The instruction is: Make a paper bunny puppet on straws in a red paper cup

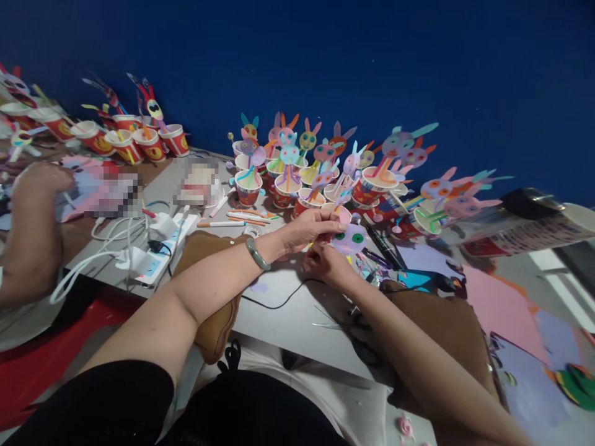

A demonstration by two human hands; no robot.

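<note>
My left hand [309, 230], with a green bangle on the wrist, pinches a light purple paper face [349, 240] between thumb and fingers. The cutout has round green eyes and hangs above the table. Just below it, my right hand [328, 265] is closed, its fingers curled near the cutout's lower left edge. What those fingers hold, if anything, is too small to make out. Right behind my hands stand several red paper cups [247, 189] with colourful paper rabbit faces [289, 155] on strips rising out of them.
A white power strip [170, 251] with tangled cables lies at left, beside pens [244, 217]. Brown cushions [441, 334] lie under both arms. Pink paper sheets [504, 306] and a large clear jar [525, 226] are at right. Another person's hand [44, 186] works at far left.
</note>
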